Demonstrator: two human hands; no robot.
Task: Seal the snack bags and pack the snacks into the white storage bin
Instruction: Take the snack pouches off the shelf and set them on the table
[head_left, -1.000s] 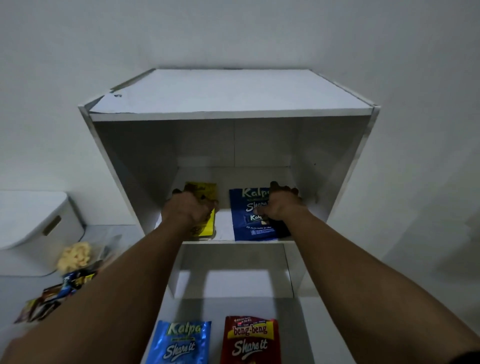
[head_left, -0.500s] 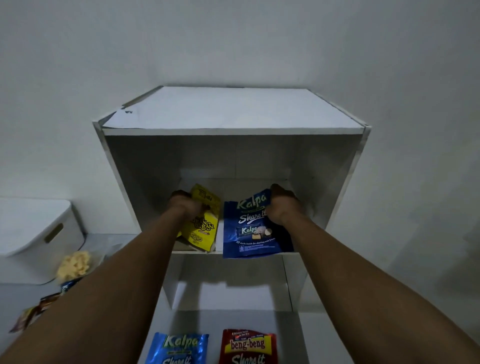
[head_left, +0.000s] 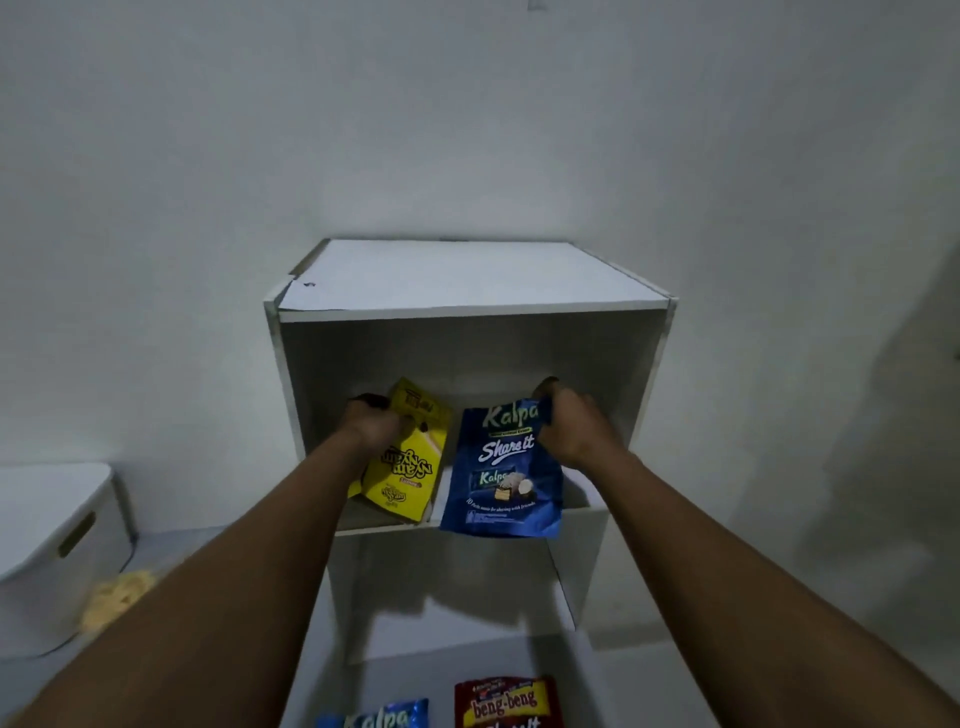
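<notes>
My left hand (head_left: 371, 423) grips a yellow snack bag (head_left: 408, 470) by its upper left side, the bag tilted at the front of the upper shelf. My right hand (head_left: 571, 426) pinches the top right corner of a dark blue Kalpa bag (head_left: 501, 475), which hangs over the shelf's front edge. Both bags are inside the white open shelf unit (head_left: 467, 275). The white storage bin (head_left: 52, 551), lid on, stands at the far left on the floor.
On the lower shelf lie a light blue Kalpa bag (head_left: 384, 717) and a red beng-beng bag (head_left: 506, 701), cut off by the bottom edge. A clear bag of pale yellow chips (head_left: 117, 597) lies beside the bin. Walls close in behind and to the right.
Both hands have pulled the yellow and blue bags forward, toward the shelf's front edge. The view has drawn back and tilted up, so the shelf looks smaller and lower.
</notes>
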